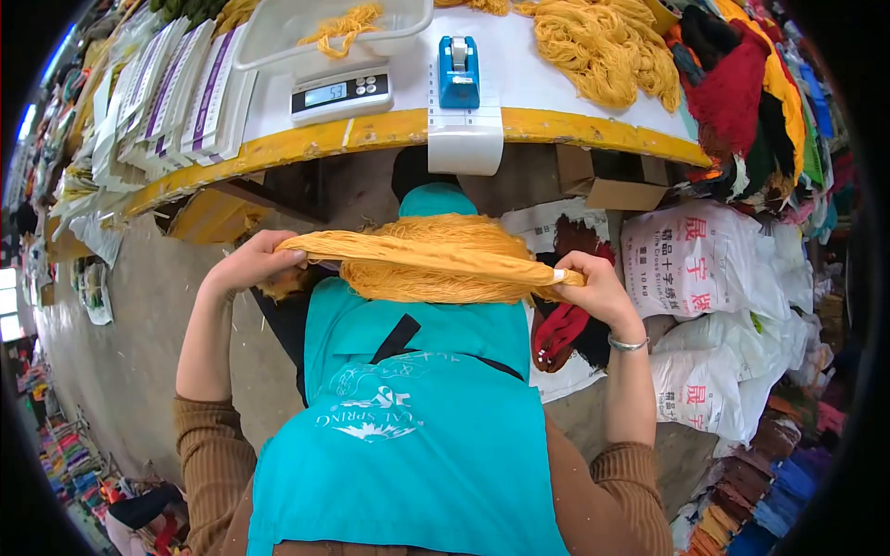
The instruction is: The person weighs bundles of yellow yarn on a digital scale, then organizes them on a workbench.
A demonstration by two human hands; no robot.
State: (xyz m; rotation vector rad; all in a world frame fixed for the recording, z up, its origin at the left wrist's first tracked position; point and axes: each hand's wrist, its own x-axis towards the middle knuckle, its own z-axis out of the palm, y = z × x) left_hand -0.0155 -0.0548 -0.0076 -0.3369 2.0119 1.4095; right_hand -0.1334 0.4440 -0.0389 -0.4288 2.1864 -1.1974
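A skein of golden-yellow thread [417,254] is stretched sideways in front of my body. My left hand [258,262] grips its left end, and my right hand [593,289] pinches the other end, where a small white band [559,275] shows. Behind the skein, a larger heap of the same yellow thread [445,289] rests on my lap, over the turquoise apron [417,389]. A silver bracelet [628,346] circles my right wrist.
On the yellow-edged table [389,130] stand a digital scale [340,95], a plastic tub [278,42], a blue tape dispenser [459,74], stacked cards [185,88] and yellow skeins [607,46]. White sacks [695,259] and dark red thread [579,241] lie on the floor at right.
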